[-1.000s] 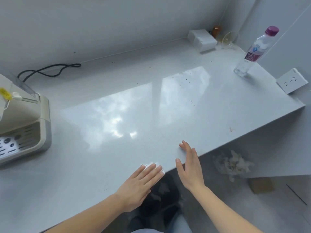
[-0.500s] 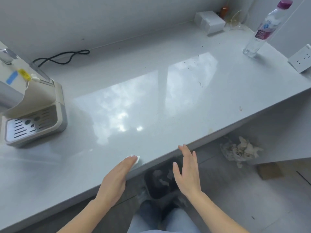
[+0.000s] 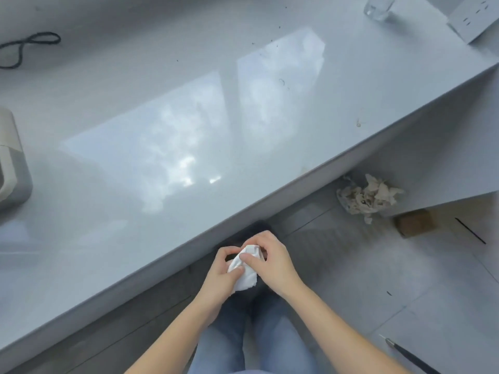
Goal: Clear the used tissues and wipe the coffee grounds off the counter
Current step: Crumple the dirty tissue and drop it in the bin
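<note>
Both hands hold one white tissue just off the counter's front edge, above a dark bin that they mostly hide. My left hand grips its lower part and my right hand pinches its top. The glossy grey counter carries scattered dark coffee grounds at the back right and a small curl of debris. A crumpled pile of used tissues lies on the floor under the counter's right end.
A beige coffee machine stands at the left edge, with a black cable behind it. A clear bottle base and a white power strip sit at the back right. A brown block lies on the floor.
My left hand slid the tissue off the counter's front edge. Both hands have come together below the edge and closed on it. The view has tilted further down.
</note>
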Tool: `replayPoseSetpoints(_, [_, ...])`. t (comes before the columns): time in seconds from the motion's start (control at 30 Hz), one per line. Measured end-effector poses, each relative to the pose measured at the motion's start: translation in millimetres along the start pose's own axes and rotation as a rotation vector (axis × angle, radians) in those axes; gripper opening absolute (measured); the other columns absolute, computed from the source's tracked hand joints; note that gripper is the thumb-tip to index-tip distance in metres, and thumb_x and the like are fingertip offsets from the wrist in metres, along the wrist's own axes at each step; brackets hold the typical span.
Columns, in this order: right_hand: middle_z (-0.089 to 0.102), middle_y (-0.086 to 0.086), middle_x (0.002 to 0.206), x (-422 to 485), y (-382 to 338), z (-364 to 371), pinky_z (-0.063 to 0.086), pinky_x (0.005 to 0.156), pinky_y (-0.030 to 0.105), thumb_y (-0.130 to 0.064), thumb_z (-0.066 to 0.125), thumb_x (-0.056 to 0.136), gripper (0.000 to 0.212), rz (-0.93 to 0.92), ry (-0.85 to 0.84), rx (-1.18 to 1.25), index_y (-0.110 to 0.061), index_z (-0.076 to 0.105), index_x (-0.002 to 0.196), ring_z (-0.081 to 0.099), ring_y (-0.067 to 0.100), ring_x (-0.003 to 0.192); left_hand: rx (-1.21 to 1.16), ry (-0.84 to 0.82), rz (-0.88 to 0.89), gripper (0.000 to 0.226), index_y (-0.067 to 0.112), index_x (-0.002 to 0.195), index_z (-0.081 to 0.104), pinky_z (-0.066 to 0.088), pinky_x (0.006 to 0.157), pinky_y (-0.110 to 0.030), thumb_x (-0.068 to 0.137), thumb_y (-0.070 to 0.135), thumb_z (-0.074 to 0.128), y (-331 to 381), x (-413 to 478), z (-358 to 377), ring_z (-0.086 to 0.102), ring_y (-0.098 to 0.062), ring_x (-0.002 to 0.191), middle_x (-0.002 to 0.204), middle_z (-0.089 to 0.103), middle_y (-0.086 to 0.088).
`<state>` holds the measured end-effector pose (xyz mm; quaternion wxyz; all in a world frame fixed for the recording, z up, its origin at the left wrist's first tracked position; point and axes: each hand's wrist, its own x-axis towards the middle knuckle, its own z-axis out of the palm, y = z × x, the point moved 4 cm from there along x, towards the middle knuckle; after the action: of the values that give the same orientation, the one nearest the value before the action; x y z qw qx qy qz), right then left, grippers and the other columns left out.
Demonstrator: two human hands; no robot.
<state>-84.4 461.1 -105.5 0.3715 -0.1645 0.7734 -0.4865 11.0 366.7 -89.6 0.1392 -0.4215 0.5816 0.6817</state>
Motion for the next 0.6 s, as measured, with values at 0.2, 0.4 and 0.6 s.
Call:
replayPoseSetpoints(0.2, [0.059, -0.011, 0.075, 15.1, 48.2, -4.5, 0.052, 0.065, 0.040, -0.029, 0.064, 0.078, 0.012, 0.071, 0.009, -0.236, -0.027, 0.053, 0.073, 0.056, 0.012, 0.072, 0.056, 0.096, -0.186, 0.028, 0.014, 0.105, 0.054, 0.054, 0.077, -0.036, 0.086, 0.033, 0.060, -46.5, 47.6, 31.1, 0.063, -0.023, 0.094, 0.106, 0.064, -0.011])
replayPoseSetpoints(0.4, [0.058, -0.003, 0.081, 17.2, 69.7, 4.8, 0.049, 0.061, 0.038, -0.016, 0.061, 0.083, 0.009, -0.080, 0.304, -0.319, -0.015, 0.058, 0.075, 0.056, 0.016, 0.074, -0.012, -0.006, -0.253, 0.029, 0.016, 0.087, 0.065, 0.047, 0.077, -0.026, 0.093, 0.030, 0.040, -58.1, 78.3, 52.5, 0.061, -0.012, 0.086, 0.087, 0.067, -0.001])
replayPoseSetpoints(0.6, [0.071, -0.007, 0.106, -4.6, 83.5, 29.5, 0.040, 0.103, 0.034, -0.018, 0.059, 0.085, 0.021, -0.139, 0.285, -0.344, -0.019, 0.072, 0.102, 0.062, 0.009, 0.098, -0.709, -0.018, -0.511, 0.051, 0.003, 0.110, 0.061, 0.044, 0.099, -0.036, 0.098, 0.043, 0.031, -73.3, 87.7, 52.2, 0.061, -0.026, 0.106, 0.108, 0.065, -0.015])
